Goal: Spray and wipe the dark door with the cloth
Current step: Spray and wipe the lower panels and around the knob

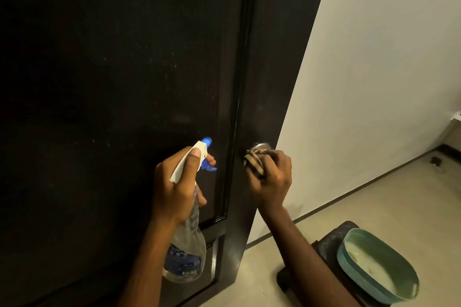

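Nearest us, at the lower right of the frame, a teal oval basin (350,255) with a woven-looking wall sits on a dark stand (329,238) on the beige floor (386,194). Two bare forearms rise from the bottom edge.

The spray bottle (185,254) is low and centre, in front of the door. Its long axis runs almost upright in the picture, the top leaning a little right. The body is clear with a blue label near the base. The head is white, with a blue trigger and a blue nozzle that points up and right at the door panel. The left grip (174,184) is wrapped around the bottle's neck, the thumb lying along the white head and a finger reaching over the trigger.

Just to the right, the right grip (273,178) is curled round the cloth (254,161), a bunched brown and tan striped piece. It presses the cloth against the metal door knob (260,146), whose bright rim shows above the cloth.

Behind both grips, the dark door (112,57) fills the left and centre of the frame. It is nearly black, with faint pale specks and a hazy patch above the nozzle. A glossy raised moulding runs down its length right of centre. Its right edge slants from upper right to lower centre.

Beyond that, a pale wall (374,57) takes the upper right.
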